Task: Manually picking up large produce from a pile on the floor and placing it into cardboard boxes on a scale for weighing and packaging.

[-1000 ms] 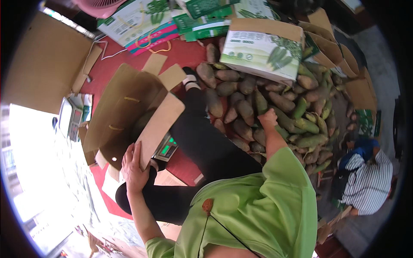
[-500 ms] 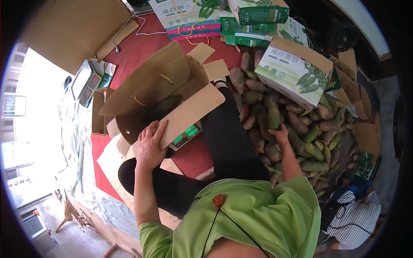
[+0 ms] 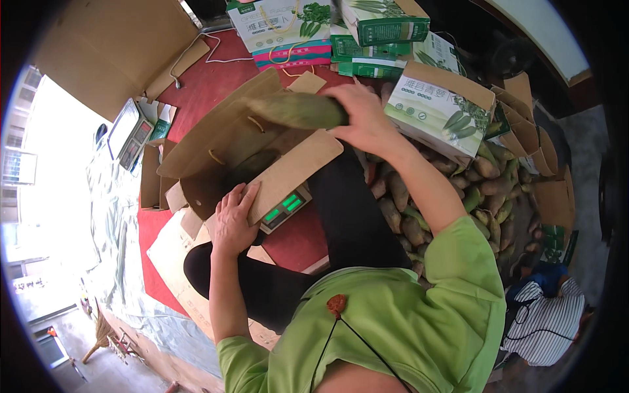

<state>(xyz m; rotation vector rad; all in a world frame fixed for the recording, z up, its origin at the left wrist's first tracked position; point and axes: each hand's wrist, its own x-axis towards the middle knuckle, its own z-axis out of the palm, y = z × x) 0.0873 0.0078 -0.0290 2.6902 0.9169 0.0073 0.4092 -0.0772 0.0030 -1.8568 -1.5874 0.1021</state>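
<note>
A long green radish is held by its thick end in my right hand, over the open side of a cardboard box. The box rests on a digital scale with lit green digits. My left hand grips the box's near flap at its lower left corner, fingers over the edge. Inside the box, in shadow, lies another radish. A large heap of radishes lies to my right, partly behind my right forearm.
A white and green printed carton sits on the heap, with more cartons behind it. Another scale stands at the left on the red cloth. A person in a striped shirt is at the lower right.
My right hand has lifted a radish from the heap and carried it up and left to above the box. My left hand stays on the flap.
</note>
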